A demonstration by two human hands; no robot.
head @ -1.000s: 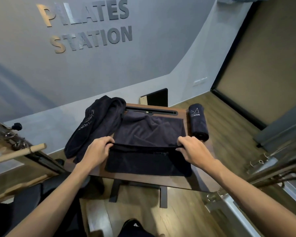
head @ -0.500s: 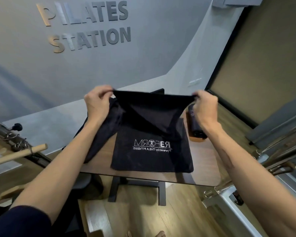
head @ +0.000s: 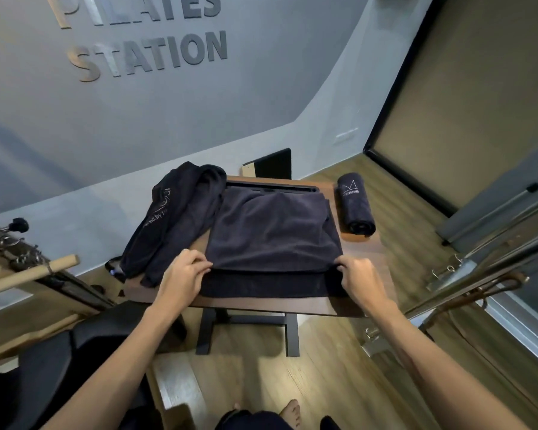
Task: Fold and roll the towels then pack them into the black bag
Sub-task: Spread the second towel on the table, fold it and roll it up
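A small dark wooden table (head: 359, 301) on black legs stands on a wood-plank floor (head: 330, 383) close to a grey wall (head: 261, 88) bearing raised letters that read STATION (head: 149, 57); metal frame equipment (head: 491, 274) flanks it on both sides. A dark towel (head: 271, 234) lies flat across the middle of the table, folded so its upper layer ends a little short of the lower layer near the table's front edge. The left hand (head: 180, 276) pinches the fold's left front corner with curled fingers, and the right hand (head: 359, 279) pinches its right front corner likewise. A crumpled black cloth with white lettering (head: 171, 218) drapes over the table's left edge, and a rolled towel (head: 354, 206) lies at the right rear corner. Half a second ago both hands held the towel's edge raised well above the table, exposing a printed logo on the lower layer; now that edge is brought down toward the front and the logo is covered.
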